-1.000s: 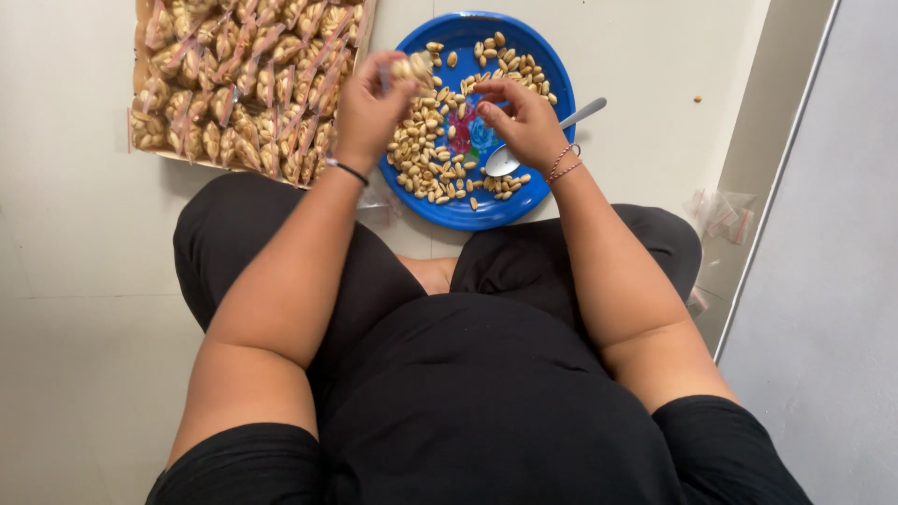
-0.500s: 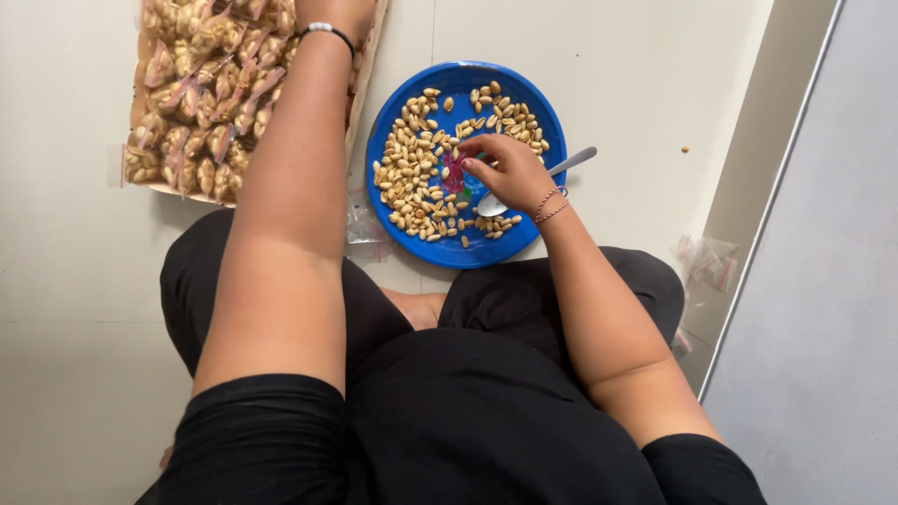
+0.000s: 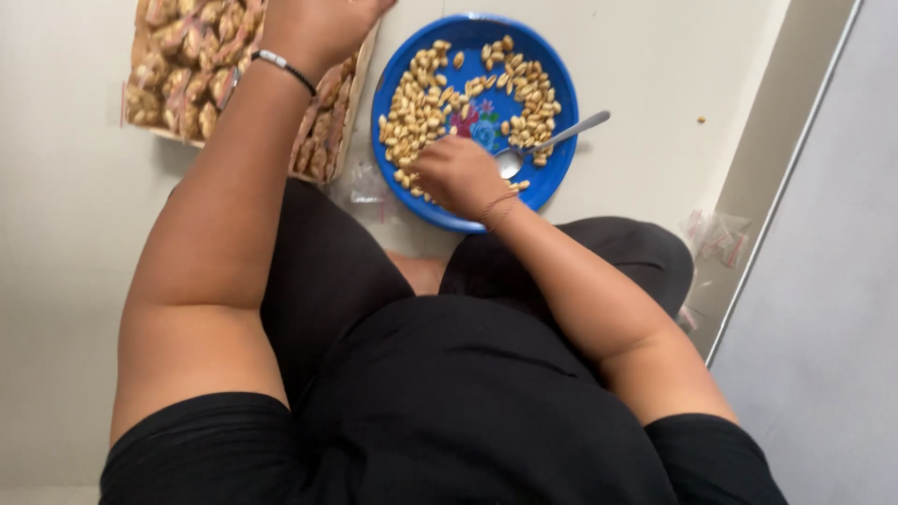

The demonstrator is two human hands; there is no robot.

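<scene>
Peanuts (image 3: 426, 108) spread in blue plate (image 3: 552, 173) | right hand (image 3: 458, 173) curled among them, grip unclear, beside spoon (image 3: 552, 142) | left hand (image 3: 318, 28) over packet tray (image 3: 187, 84) left of plate, grip hidden

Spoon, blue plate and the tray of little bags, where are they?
spoon (image 3: 571, 131), head view, on its metal handle.
blue plate (image 3: 559, 164), head view, on its right rim.
tray of little bags (image 3: 178, 89), head view, on the packed bags.

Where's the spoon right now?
The spoon lies on the right side of the blue plate, bowl among the peanuts, just right of the right hand.
</scene>
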